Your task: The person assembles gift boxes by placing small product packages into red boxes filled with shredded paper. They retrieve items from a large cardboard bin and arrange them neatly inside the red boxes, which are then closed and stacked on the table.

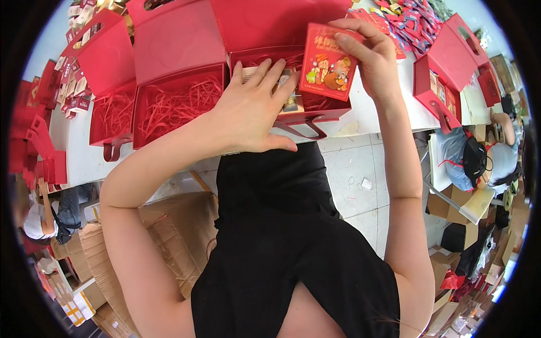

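Observation:
My right hand (371,53) grips a flat red box (329,63) with printed cartoon figures, by its upper right corner. It is held tilted over the right side of an open red gift box (338,110). My left hand (258,105) lies palm down over the same gift box, fingers spread across small packages inside. Part of a beige and black package (291,103) shows beside its fingers; the rest is covered by the hand. Red shredded paper (315,101) lines this box. Just left stands another open gift box (137,122) with only shredded paper (181,105) visible inside.
A third lined gift box (113,120) stands further left, near piled small COSTA cartons (78,91). Red and blue packets (416,25) are heaped at the back right. A filled gift box (439,97) stands right. Other people (477,156) (40,219) sit at both sides.

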Demonstrator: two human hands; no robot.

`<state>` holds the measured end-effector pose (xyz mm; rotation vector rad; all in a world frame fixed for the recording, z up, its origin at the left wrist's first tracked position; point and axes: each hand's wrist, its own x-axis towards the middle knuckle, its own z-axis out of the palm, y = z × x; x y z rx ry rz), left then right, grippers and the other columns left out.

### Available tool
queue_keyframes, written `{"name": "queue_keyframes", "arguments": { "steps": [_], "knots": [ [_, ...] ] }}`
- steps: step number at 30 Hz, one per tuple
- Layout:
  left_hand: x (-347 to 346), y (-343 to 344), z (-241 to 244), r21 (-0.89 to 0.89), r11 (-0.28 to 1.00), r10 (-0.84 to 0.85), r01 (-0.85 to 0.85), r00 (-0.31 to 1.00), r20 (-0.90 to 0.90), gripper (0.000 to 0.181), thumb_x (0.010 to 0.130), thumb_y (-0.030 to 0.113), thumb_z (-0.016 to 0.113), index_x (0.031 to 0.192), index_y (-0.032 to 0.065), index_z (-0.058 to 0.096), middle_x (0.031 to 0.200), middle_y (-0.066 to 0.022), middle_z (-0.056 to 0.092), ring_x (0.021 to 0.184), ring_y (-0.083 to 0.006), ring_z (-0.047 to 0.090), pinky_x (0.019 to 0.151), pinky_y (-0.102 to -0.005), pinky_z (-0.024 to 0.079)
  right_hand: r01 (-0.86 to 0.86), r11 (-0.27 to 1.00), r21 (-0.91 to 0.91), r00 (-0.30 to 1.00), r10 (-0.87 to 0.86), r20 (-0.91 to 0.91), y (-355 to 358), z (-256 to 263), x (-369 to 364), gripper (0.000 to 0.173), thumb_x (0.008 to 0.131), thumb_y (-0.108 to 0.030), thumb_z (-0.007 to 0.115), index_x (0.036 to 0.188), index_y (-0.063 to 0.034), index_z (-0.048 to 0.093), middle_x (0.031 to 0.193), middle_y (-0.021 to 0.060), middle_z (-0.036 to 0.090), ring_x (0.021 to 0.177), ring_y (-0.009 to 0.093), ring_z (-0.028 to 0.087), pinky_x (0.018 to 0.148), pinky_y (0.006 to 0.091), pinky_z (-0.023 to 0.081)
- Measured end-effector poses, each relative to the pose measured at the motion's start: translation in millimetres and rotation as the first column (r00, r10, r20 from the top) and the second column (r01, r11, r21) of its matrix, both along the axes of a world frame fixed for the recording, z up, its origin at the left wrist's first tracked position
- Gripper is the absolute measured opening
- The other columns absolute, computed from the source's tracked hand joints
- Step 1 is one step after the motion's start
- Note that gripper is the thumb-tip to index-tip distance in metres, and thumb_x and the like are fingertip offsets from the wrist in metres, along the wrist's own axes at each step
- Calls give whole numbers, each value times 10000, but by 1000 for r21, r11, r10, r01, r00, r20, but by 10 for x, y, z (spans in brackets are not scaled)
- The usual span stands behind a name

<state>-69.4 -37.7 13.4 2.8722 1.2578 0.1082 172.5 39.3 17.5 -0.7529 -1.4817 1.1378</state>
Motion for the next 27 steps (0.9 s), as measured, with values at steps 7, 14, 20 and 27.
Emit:
{"name": "queue_keyframes", "arguments": {
  "steps": [7, 14, 20, 27],
  "knots": [
    [29, 31, -98, 10, 999, 37, -38, 998, 55, 906, 762, 393, 790, 1419, -45, 346, 1400, -266, 391, 1340, -430, 381, 1037, -618, 374, -64, 977, -201, 987, 92, 133, 18, -134, -70, 244, 923, -171, 665, 1067, 25, 687, 962, 113, 714, 837, 118, 680, 743, 242, 552],
    [12, -1, -100, 12, 999, 28, -30, 995, 92, 895, 762, 356, 795, 1411, -66, 345, 1386, -253, 402, 1324, -419, 396, 1044, -600, 374, 42, 953, 301, 684, -247, 686, -30, -137, -20, 215, 916, -199, 688, 1066, -48, 722, 972, 62, 695, 888, 133, 615, 806, 291, 510],
    [30, 12, -116, -5, 999, 37, -37, 993, 109, 906, 741, 317, 816, 1434, -29, 346, 1371, -247, 407, 1297, -405, 415, 1014, -555, 380, -103, 915, 389, 635, -240, 734, -113, -188, -52, 239, 814, -149, 749, 1034, -56, 743, 1088, 106, 691, 981, 266, 604, 866, 360, 503],
    [55, 32, -66, -27, 1000, -12, 15, 994, 107, 847, 741, 314, 812, 1440, 51, 412, 1343, -265, 416, 1267, -423, 417, 968, -579, 385, -256, 950, 177, 579, 4, 815, -480, 13, 144, 383, 712, -25, 765, 1094, -41, 728, 1340, 156, 586, 1224, 320, 564, 999, 392, 487]
  ]
}}
